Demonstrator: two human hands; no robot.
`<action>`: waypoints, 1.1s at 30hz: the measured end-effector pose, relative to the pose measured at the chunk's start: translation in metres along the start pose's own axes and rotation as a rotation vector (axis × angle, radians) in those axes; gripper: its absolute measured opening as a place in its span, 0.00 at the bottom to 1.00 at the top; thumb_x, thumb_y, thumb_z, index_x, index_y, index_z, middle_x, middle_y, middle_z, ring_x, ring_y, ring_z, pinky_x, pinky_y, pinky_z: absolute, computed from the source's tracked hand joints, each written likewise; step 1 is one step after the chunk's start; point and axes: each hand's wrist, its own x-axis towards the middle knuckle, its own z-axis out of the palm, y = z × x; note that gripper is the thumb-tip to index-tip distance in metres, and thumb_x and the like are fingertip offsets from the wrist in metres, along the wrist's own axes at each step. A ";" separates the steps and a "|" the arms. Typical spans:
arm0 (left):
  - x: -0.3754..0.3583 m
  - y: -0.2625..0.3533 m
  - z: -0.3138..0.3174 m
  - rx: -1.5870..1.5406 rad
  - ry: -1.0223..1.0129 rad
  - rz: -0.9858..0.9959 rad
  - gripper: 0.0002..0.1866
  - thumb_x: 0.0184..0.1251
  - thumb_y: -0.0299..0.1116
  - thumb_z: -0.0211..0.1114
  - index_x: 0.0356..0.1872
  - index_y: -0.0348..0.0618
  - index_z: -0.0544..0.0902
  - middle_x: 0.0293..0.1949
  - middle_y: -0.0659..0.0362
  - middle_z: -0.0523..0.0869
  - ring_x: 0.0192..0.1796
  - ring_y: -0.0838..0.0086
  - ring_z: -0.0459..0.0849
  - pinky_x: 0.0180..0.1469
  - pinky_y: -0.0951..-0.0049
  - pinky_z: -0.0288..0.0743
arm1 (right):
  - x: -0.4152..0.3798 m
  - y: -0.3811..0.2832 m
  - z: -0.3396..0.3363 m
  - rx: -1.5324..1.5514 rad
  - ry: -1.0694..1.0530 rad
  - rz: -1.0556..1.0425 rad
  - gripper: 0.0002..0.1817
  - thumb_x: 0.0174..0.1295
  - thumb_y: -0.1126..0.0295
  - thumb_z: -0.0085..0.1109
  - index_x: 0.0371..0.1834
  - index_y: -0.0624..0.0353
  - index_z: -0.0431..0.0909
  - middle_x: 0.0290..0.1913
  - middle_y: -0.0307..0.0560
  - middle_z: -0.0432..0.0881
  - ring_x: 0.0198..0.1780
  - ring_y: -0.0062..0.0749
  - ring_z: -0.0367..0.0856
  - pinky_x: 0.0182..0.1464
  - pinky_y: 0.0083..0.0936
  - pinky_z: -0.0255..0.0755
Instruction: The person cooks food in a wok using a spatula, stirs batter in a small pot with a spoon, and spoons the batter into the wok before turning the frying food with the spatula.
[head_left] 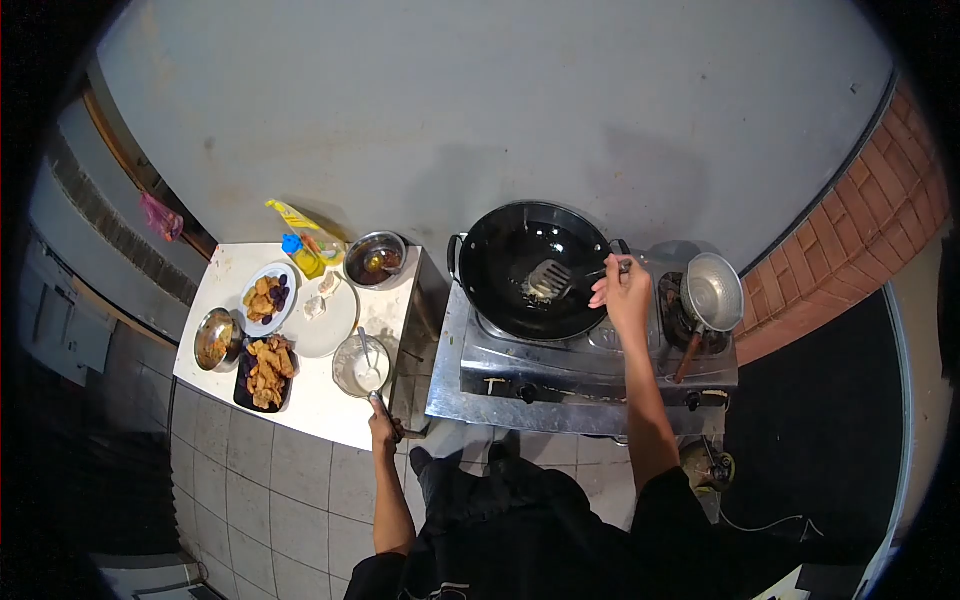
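Observation:
My right hand (622, 290) is closed round the handle of a slotted metal spatula (552, 276). Its head reaches down into a black wok (490, 300) on the left burner, beside a small pale piece of food (540, 293) in a little shiny oil. At the table's front edge, my left hand (384, 428) is closed on something dark and handle-like; I cannot make out what it is. Just beyond that hand stands a clear bowl (345, 372) with a spoon (364, 348) and some whitish stuff in it.
The white table (320, 415) bears a white plate with pale pieces (322, 343), a plate of fried food (265, 300), a black tray of fried pieces (266, 375), two metal bowls (375, 260), a yellow bottle (306, 262). A saucepan (712, 290) sits on the stove's (590, 375) right burner.

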 end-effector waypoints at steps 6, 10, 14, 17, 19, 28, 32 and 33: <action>0.002 -0.002 0.000 -0.003 0.001 -0.006 0.35 0.63 0.71 0.46 0.22 0.44 0.66 0.13 0.60 0.69 0.11 0.74 0.68 0.12 0.73 0.62 | -0.015 0.008 0.000 0.097 0.085 0.076 0.15 0.70 0.67 0.49 0.38 0.74 0.72 0.18 0.51 0.78 0.14 0.29 0.77 0.15 0.23 0.74; -0.002 0.001 0.002 0.008 0.017 -0.013 0.35 0.63 0.72 0.45 0.22 0.44 0.67 0.14 0.60 0.69 0.12 0.74 0.68 0.12 0.73 0.62 | -0.024 0.017 0.008 0.117 0.097 0.104 0.16 0.71 0.66 0.49 0.38 0.74 0.72 0.18 0.52 0.78 0.14 0.30 0.78 0.14 0.23 0.74; -0.006 0.004 0.003 0.019 0.013 -0.011 0.35 0.63 0.72 0.44 0.23 0.45 0.66 0.14 0.62 0.68 0.11 0.75 0.67 0.12 0.74 0.61 | -0.026 0.023 0.009 0.029 0.085 0.088 0.16 0.71 0.66 0.49 0.37 0.73 0.72 0.17 0.51 0.77 0.13 0.29 0.77 0.13 0.23 0.72; -0.009 0.007 0.005 0.022 0.017 -0.021 0.33 0.64 0.71 0.44 0.23 0.47 0.65 0.13 0.63 0.66 0.11 0.76 0.66 0.12 0.74 0.60 | -0.028 0.022 0.008 -0.024 0.067 0.087 0.16 0.71 0.65 0.49 0.37 0.73 0.72 0.16 0.50 0.77 0.12 0.27 0.76 0.12 0.22 0.70; -0.005 0.004 0.003 0.010 0.002 -0.030 0.33 0.65 0.71 0.44 0.23 0.48 0.64 0.13 0.64 0.66 0.11 0.77 0.65 0.12 0.75 0.60 | -0.028 0.023 0.008 -0.042 0.046 0.093 0.16 0.71 0.65 0.50 0.38 0.73 0.71 0.17 0.50 0.77 0.12 0.25 0.74 0.11 0.21 0.69; -0.013 0.011 0.011 0.018 0.071 -0.039 0.32 0.64 0.71 0.44 0.23 0.49 0.62 0.13 0.64 0.66 0.11 0.78 0.64 0.11 0.75 0.59 | -0.032 0.014 0.011 -0.084 0.069 0.091 0.16 0.71 0.65 0.50 0.35 0.71 0.71 0.15 0.47 0.75 0.10 0.23 0.72 0.10 0.20 0.65; -0.012 0.010 0.009 -0.005 0.033 -0.054 0.32 0.64 0.71 0.45 0.23 0.49 0.63 0.13 0.64 0.66 0.11 0.77 0.64 0.12 0.75 0.59 | -0.032 0.018 0.011 -0.108 0.069 0.099 0.16 0.71 0.64 0.50 0.35 0.70 0.73 0.15 0.46 0.76 0.11 0.22 0.73 0.10 0.20 0.65; -0.010 0.008 0.007 -0.019 0.025 -0.057 0.32 0.64 0.71 0.45 0.23 0.49 0.62 0.13 0.64 0.66 0.11 0.77 0.64 0.12 0.75 0.59 | -0.032 0.019 0.010 -0.110 0.067 0.096 0.16 0.71 0.65 0.50 0.35 0.70 0.73 0.15 0.45 0.76 0.10 0.22 0.72 0.10 0.20 0.65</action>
